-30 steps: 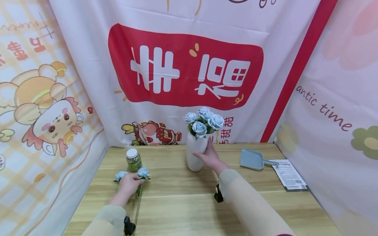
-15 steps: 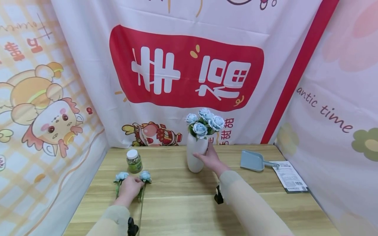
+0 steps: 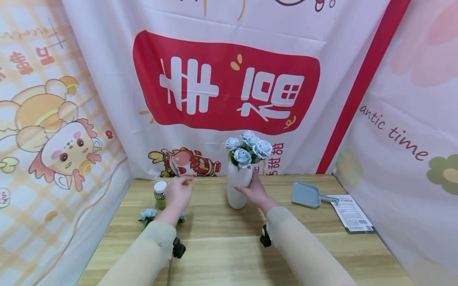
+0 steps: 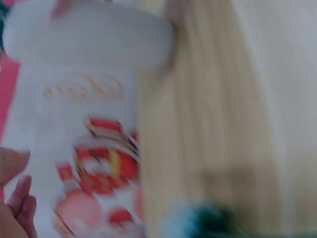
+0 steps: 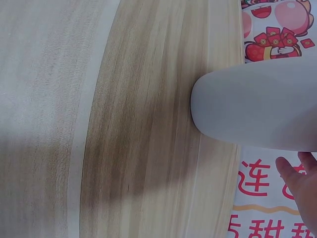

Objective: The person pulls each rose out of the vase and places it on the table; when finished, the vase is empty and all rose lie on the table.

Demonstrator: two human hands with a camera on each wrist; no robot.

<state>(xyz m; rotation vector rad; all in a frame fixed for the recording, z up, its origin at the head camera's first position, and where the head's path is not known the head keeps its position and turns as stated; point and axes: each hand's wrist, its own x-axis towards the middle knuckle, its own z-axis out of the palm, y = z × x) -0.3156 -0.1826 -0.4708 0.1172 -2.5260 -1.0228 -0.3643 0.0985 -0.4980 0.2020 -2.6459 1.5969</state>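
Grasping the white vase [image 3: 235,187], a person's right grip [image 3: 255,192] has its thumb across the front of the body. The vase stands upright near the table's [image 3: 214,248] far edge, right of its middle, filled with pale blue flowers [image 3: 242,156]. The left grip [image 3: 178,194] is raised beside the jar [image 3: 159,200], released, fingers loosely bent.

The left wrist view, blurred, shows that thumb and fingers parted, and a loose bloom low in frame. The head view shows two such blooms on the left side: a left flower [image 3: 148,214] in the open and a right flower [image 3: 183,217] mostly behind the wrist. The right wrist view alone shows the vase's rounded base close up.

Legible: "antic time" on the right cloth [image 3: 393,131]; red characters 连 and 甜 on the rear cloth [image 3: 222,145], the latter partly cut off. The packet [image 3: 353,216] bears a barcode; its print is too small to read.

The packet lies along the right edge, overlapped by the handle of the grey-blue dustpan [image 3: 305,194]. Wood separates dustpan from vase; a wider stretch runs between the forearms to the near edge.
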